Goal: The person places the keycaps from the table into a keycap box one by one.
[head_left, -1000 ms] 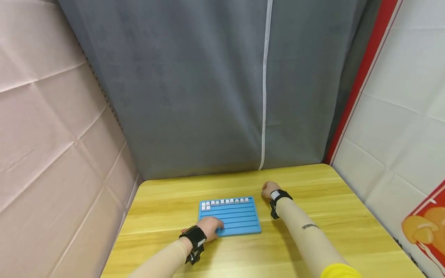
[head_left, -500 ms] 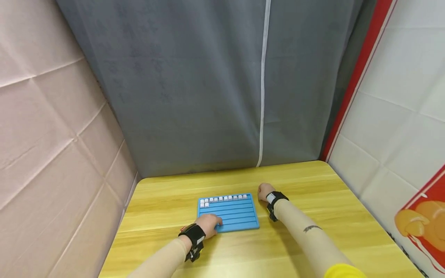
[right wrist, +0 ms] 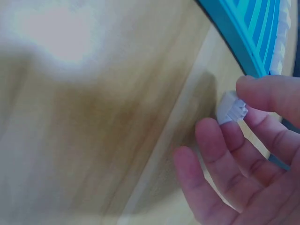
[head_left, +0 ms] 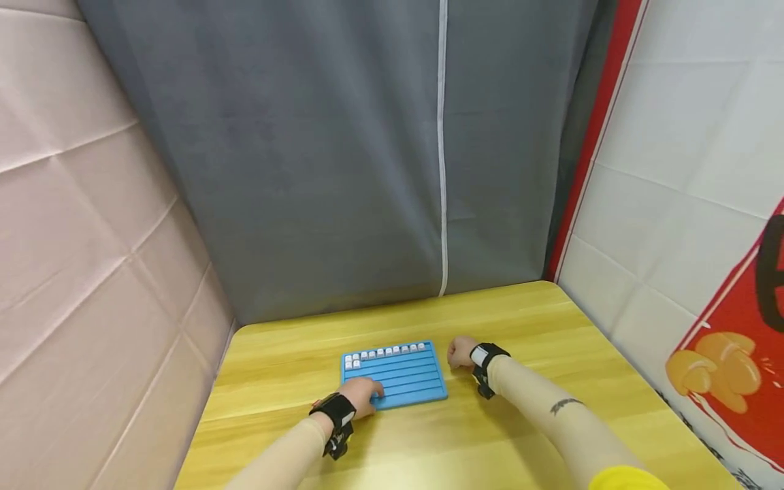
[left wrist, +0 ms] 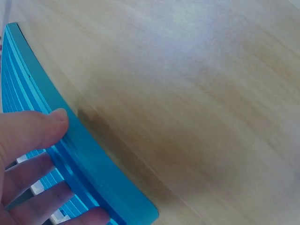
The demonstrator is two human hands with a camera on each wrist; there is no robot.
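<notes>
A blue tray [head_left: 412, 380] with narrow ridged rows lies on the table. White keycaps [head_left: 388, 352] line its far row, with two more at the left of the second row. My left hand [head_left: 360, 395] rests on the tray's near left part; the left wrist view shows the thumb on the rim [left wrist: 103, 168] and the other fingers spread over the ridges. Just right of the tray is my right hand [head_left: 462, 352]. In the right wrist view it pinches a single white keycap [right wrist: 227, 107], its underside partly showing, between thumb and fingers above the table.
The yellow wood-grain table [head_left: 282, 367] extends around the tray. A grey curtain [head_left: 331, 170] hangs behind its far edge. Pale fabric walls stand on the left [head_left: 92, 272] and right [head_left: 661, 150], the right one with a red printed patch.
The head view has shifted slightly, so tray and hands appear a little further left. The right hand has turned slightly beside the tray. The left hand keeps its place on it.
</notes>
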